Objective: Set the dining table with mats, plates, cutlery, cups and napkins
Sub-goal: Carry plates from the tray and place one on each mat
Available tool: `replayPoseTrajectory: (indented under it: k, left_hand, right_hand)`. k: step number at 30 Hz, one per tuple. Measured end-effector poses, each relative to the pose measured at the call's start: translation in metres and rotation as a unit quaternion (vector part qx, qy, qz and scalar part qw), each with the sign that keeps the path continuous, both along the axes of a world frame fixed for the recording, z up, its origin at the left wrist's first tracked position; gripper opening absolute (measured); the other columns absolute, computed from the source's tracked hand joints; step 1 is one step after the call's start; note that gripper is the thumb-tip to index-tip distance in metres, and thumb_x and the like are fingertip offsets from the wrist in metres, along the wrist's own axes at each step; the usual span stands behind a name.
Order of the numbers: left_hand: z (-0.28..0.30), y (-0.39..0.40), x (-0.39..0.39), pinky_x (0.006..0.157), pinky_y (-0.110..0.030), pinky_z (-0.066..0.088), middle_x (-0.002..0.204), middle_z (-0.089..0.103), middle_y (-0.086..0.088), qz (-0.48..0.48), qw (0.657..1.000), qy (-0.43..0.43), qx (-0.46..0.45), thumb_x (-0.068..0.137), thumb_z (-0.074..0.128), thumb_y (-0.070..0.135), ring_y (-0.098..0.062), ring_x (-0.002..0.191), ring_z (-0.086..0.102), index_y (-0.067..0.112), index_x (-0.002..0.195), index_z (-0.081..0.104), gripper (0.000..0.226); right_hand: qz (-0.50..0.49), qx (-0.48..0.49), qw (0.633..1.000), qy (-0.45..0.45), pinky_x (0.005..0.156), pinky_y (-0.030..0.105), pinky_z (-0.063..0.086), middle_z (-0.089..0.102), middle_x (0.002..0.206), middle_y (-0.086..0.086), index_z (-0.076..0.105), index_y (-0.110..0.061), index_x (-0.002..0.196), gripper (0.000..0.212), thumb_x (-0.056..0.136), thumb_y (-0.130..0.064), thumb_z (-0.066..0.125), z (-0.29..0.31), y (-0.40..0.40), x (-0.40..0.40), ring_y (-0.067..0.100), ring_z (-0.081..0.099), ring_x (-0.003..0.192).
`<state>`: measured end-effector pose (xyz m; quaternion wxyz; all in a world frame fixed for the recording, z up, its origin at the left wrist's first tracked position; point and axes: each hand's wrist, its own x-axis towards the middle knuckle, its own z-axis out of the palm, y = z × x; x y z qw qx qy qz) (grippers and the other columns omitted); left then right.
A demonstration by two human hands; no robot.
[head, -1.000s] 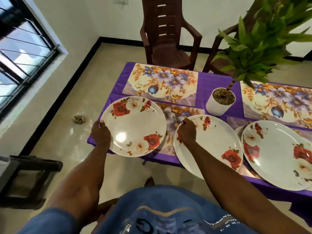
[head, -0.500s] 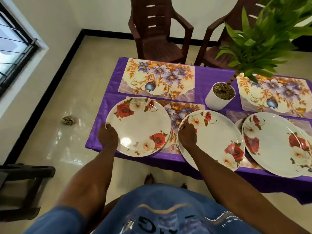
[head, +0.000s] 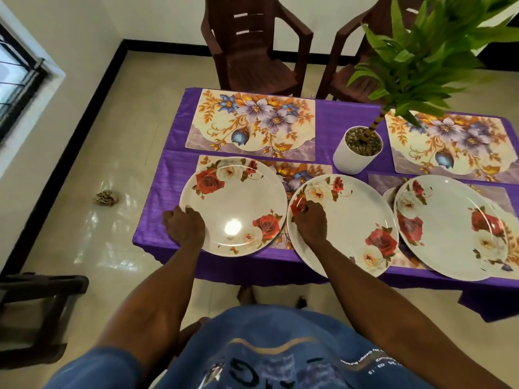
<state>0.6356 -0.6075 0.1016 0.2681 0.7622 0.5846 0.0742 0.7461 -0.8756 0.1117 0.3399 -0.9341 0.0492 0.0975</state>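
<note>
The left hand (head: pixel 184 226) grips the near rim of the left plate (head: pixel 234 206), a glossy white dish with red roses on the near-left mat (head: pixel 303 171). The right hand (head: pixel 310 223) pinches the middle plate (head: pixel 344 220), overhanging the table (head: pixel 342 119) edge. Four mats and three plates are down; the far mats are bare, and no cutlery, cups or napkins show.

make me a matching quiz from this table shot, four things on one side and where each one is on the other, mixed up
Things:
1. left hand
2. right hand
3. white round plant pot
4. crumpled brown paper scrap

Places:
A. on the floor tiles, left of the purple tablecloth
B. on the near-left rim of the leftmost rose-patterned white plate
C. between the two far floral placemats
D. on the left rim of the middle rose-patterned white plate

Pairs: 1-B, 2-D, 3-C, 4-A
</note>
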Motion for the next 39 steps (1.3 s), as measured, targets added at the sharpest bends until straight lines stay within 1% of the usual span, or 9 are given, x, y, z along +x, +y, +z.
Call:
replayPoseTrajectory:
  k: [3,5,8,10,15,22,26,34,39]
  left_hand:
    - [0.006,-0.025,0.010,0.114,-0.052,0.022,0.147,0.037,-0.020,-0.008,0.999,0.001,0.044,0.100,0.047,0.037,-0.038,0.138,0.031,0.008,0.138,0.044,0.048]
    - [0.018,-0.061,0.021,0.107,-0.046,0.033,0.132,0.053,-0.018,-0.066,0.993,-0.078,0.066,0.100,0.047,0.034,-0.034,0.126,0.047,0.008,0.128,0.052,0.039]
    - [0.036,-0.130,0.040,0.081,-0.034,0.046,0.097,0.069,-0.013,-0.223,0.969,-0.093,-0.049,0.103,0.042,0.034,-0.027,0.091,0.064,0.007,0.097,0.066,0.036]
    - [0.037,-0.172,0.048,0.085,-0.035,0.046,0.103,0.071,-0.016,-0.265,0.957,-0.030,-0.113,0.100,0.044,0.038,-0.031,0.096,0.065,0.004,0.100,0.069,0.042]
    - [0.030,-0.224,0.044,0.098,-0.038,0.041,0.131,0.059,-0.016,-0.232,0.964,0.005,-0.132,0.097,0.048,0.039,-0.035,0.122,0.054,0.004,0.126,0.057,0.047]
    - [0.028,-0.257,0.034,0.095,-0.042,0.049,0.128,0.062,-0.015,-0.126,0.963,-0.043,-0.234,0.089,0.060,0.043,-0.035,0.115,0.059,0.006,0.129,0.058,0.055]
    - [0.013,-0.256,0.035,0.099,-0.045,0.049,0.131,0.062,-0.007,-0.065,0.943,-0.115,-0.306,0.063,0.064,0.060,-0.029,0.115,0.059,0.016,0.135,0.054,0.085]
    - [0.035,-0.279,0.037,0.075,-0.030,0.053,0.102,0.068,0.008,0.002,0.871,-0.326,-0.368,0.094,0.062,0.040,-0.014,0.095,0.065,0.022,0.121,0.057,0.033]
    - [0.040,-0.268,0.026,0.074,-0.034,0.055,0.099,0.069,0.001,0.064,0.869,-0.322,-0.371,0.092,0.064,0.045,-0.018,0.088,0.066,0.014,0.112,0.060,0.038]
  right_hand:
    - [0.008,0.006,1.000,0.004,0.095,0.034,0.046,0.065,0.118,0.012,0.062,-0.005,0.118,0.030,0.098,-0.025,0.054,0.002,-0.015,-0.001,0.030,0.062,0.108]
    - [0.020,0.005,1.000,0.000,0.096,0.036,0.047,0.065,0.115,0.012,0.063,-0.006,0.116,0.027,0.097,-0.023,0.053,0.000,-0.032,-0.001,0.029,0.061,0.107]
    - [0.031,-0.003,0.999,-0.010,0.096,0.038,0.047,0.064,0.111,0.012,0.063,-0.008,0.108,0.019,0.096,-0.018,0.053,-0.004,-0.060,-0.001,0.029,0.061,0.104]
    - [0.034,-0.006,0.999,-0.011,0.093,0.037,0.048,0.062,0.108,0.012,0.062,-0.007,0.105,0.015,0.094,-0.013,0.053,-0.003,-0.082,-0.002,0.028,0.060,0.102]
    - [0.060,-0.049,0.996,-0.044,0.084,0.040,0.049,0.057,0.108,0.016,0.061,-0.001,0.103,0.018,0.088,-0.005,0.051,-0.006,-0.137,-0.007,0.033,0.058,0.097]
    - [0.074,-0.126,0.985,-0.087,0.096,0.043,0.041,0.064,0.106,0.017,0.067,-0.002,0.098,0.019,0.086,-0.012,0.058,-0.010,-0.186,-0.013,0.034,0.057,0.104]
    - [0.078,-0.116,0.984,-0.113,0.090,0.043,0.044,0.067,0.098,0.016,0.066,-0.002,0.093,0.015,0.085,-0.011,0.057,-0.013,-0.197,-0.013,0.034,0.060,0.097]
    - [0.094,-0.120,0.980,-0.129,0.096,0.048,0.047,0.065,0.108,0.015,0.064,-0.004,0.105,0.022,0.093,-0.019,0.054,-0.008,-0.196,-0.016,0.032,0.059,0.105]
    - [0.095,-0.096,0.977,-0.163,0.091,0.044,0.049,0.066,0.106,0.015,0.064,-0.003,0.103,0.020,0.097,-0.014,0.049,0.001,-0.182,-0.017,0.031,0.060,0.099]
